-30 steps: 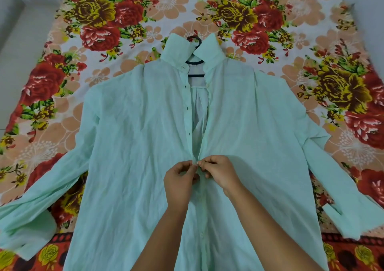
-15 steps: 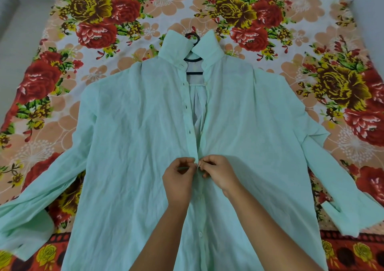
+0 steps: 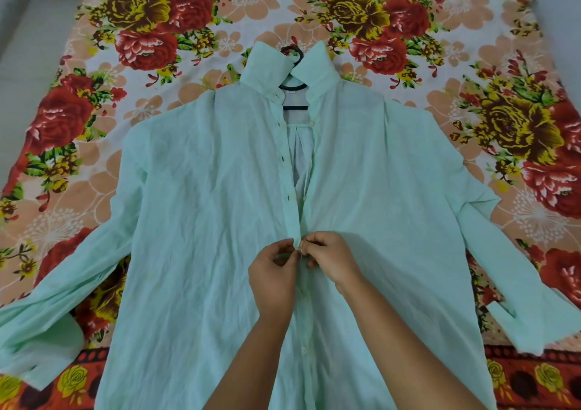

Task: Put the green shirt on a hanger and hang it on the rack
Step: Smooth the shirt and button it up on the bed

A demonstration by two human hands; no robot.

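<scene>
- Green shirt (image 3: 201, 208) lies face-up, spread flat on the floral bedsheet (image 3: 490, 73), collar toward 12 o'clock; sleeves run out toward 8 and 4 o'clock.
- Black hanger (image 3: 294, 54) is already inside the shoulders — hook pokes out past the collar at 12 o'clock.
- Left hand (image 3: 275, 276) is closed in a pinch on the buttonhole edge of the placket; right hand (image 3: 333, 262) is pinched on the opposite edge. The two meet at the mid-chest button, fingertips touching.
- Judgement: buttoning is the step in hand. Upper placket is open, lower part looks closed.
- Do it well: keep both edges level, push the button fully through — avoid tugging the shoulders off the hanger.
- Rack not in view.
</scene>
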